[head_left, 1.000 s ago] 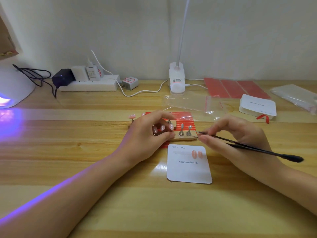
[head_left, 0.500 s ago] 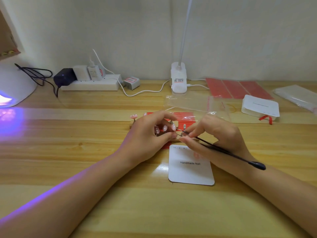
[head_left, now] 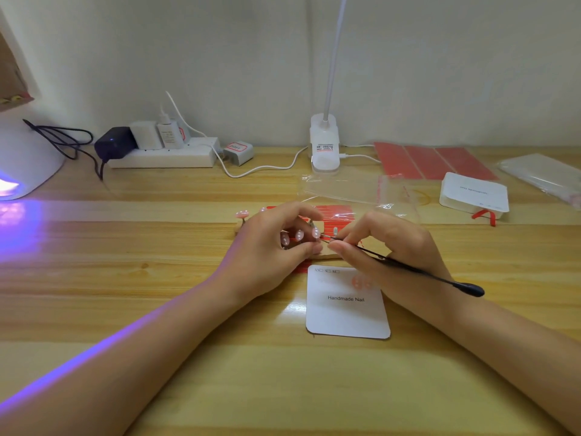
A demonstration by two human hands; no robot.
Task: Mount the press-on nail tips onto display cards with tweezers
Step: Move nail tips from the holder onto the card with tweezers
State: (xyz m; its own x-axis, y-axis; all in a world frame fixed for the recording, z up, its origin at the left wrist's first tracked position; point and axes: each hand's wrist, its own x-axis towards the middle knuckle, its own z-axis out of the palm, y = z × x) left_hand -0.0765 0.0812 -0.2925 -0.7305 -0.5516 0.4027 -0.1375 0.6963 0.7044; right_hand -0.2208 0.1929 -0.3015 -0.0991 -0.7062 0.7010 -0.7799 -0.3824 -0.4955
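White power strip with plugged chargers far left on the wooden tabletop, clip lamp far centre, glowing UV lamp at left edge, clear plastic bags beyond centre

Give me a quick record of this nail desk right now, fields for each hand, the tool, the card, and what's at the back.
left hand: fingers curled at the wooden nail stand, just left of the tweezer tip
right hand: pinches the tweezers, tip pointing left at the stand
card: flat on the table, printed "Handmade Nail", pink nails mounted near its top right
red sheet: under the stand
back: power strip, lamp base, card stack
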